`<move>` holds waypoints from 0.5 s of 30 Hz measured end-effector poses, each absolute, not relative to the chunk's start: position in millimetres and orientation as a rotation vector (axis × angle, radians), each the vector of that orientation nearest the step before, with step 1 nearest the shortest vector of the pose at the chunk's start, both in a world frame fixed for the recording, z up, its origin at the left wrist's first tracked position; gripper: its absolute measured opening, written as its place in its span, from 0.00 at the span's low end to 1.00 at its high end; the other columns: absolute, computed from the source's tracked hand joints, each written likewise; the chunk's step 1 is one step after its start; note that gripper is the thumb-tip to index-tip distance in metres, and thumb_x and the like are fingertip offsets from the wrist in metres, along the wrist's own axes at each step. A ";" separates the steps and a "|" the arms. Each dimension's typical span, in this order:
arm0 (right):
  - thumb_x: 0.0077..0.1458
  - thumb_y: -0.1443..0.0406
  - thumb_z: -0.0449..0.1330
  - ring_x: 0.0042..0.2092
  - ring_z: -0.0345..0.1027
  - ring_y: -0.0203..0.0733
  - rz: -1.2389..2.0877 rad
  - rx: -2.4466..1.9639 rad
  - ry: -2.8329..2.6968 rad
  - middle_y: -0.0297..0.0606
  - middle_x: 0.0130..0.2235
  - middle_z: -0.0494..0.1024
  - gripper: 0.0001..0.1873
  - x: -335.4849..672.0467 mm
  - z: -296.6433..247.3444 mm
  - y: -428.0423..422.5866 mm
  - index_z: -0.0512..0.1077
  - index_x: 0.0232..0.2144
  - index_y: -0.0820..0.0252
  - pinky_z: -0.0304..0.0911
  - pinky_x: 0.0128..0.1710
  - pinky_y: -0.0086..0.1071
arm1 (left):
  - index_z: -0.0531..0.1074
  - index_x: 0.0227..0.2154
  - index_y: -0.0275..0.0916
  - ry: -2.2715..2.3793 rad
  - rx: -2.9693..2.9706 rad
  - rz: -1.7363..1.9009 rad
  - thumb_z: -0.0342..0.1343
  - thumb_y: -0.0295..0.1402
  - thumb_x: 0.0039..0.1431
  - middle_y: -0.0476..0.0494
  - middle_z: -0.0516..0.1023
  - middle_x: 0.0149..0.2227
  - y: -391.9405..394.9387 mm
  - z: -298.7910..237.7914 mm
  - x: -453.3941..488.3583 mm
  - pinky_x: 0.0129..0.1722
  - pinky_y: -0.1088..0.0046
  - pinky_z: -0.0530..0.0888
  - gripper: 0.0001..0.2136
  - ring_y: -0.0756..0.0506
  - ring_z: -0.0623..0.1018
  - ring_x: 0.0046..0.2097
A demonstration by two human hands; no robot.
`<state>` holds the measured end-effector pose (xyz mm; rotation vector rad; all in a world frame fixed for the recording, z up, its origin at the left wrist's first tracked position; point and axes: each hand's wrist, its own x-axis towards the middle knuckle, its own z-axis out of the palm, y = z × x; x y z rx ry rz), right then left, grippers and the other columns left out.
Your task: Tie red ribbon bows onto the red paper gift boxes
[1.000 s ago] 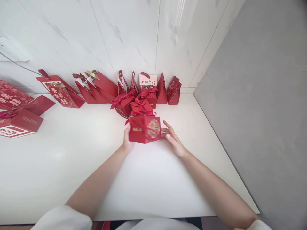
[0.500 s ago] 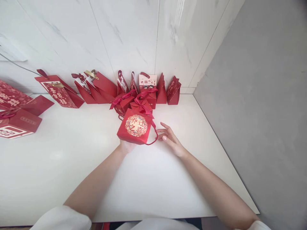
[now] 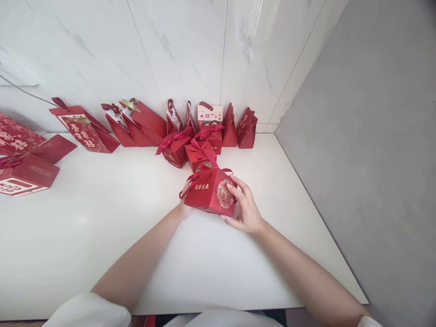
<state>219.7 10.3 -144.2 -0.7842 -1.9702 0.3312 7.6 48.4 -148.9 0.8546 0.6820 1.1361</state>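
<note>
Between my two hands is a red gift box point(image 3: 204, 195) with gold characters on one side, a round patterned emblem on another and a twisted red cord handle point(image 3: 195, 185). My left hand point(image 3: 185, 204) grips it from the left, its fingers mostly hidden behind the box. On the right, my right hand point(image 3: 247, 206) has its fingers on the emblem side and its thumb by the lower edge. Just behind the held box stands another red box tied with a ribbon point(image 3: 200, 152).
Several red gift boxes line the back of the white table point(image 3: 85, 236) along the marbled wall point(image 3: 190, 54). Larger red boxes point(image 3: 37, 170) stand at the left. A grey wall point(image 3: 368, 136) borders the table's right side.
The box has turned, so its gold-lettered side now faces me and the round emblem faces right. My right hand has closed onto it from the right.
</note>
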 end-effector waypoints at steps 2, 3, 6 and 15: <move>0.54 0.54 0.64 0.67 0.48 0.59 0.439 -0.810 -1.888 0.47 0.67 0.51 0.45 221.5 -144.6 12.5 0.47 0.67 0.46 0.57 0.62 0.57 | 0.75 0.49 0.41 0.615 0.917 1.102 0.51 0.65 0.51 0.38 0.76 0.53 45.7 -152.4 5.1 0.54 0.54 0.72 0.35 0.32 0.73 0.56; 0.55 0.54 0.63 0.67 0.49 0.59 0.496 -0.825 -1.830 0.48 0.66 0.52 0.43 222.3 -145.0 13.8 0.49 0.67 0.48 0.58 0.61 0.56 | 0.74 0.51 0.43 0.579 0.969 1.073 0.50 0.65 0.50 0.39 0.75 0.55 45.0 -154.6 3.9 0.54 0.56 0.73 0.36 0.33 0.73 0.57; 0.59 0.53 0.59 0.64 0.57 0.56 0.672 -0.891 -1.665 0.50 0.63 0.59 0.36 224.2 -146.3 17.3 0.52 0.64 0.52 0.64 0.57 0.53 | 0.69 0.55 0.43 0.537 1.175 0.952 0.55 0.61 0.51 0.37 0.76 0.52 44.8 -159.2 2.4 0.45 0.62 0.76 0.35 0.36 0.77 0.51; 0.62 0.50 0.55 0.57 0.65 0.53 0.924 -1.010 -1.515 0.47 0.60 0.65 0.28 224.9 -150.7 22.4 0.57 0.59 0.52 0.67 0.53 0.49 | 0.68 0.50 0.38 0.774 1.286 0.885 0.60 0.53 0.53 0.45 0.76 0.31 43.1 -141.6 10.0 0.32 0.66 0.74 0.29 0.47 0.76 0.27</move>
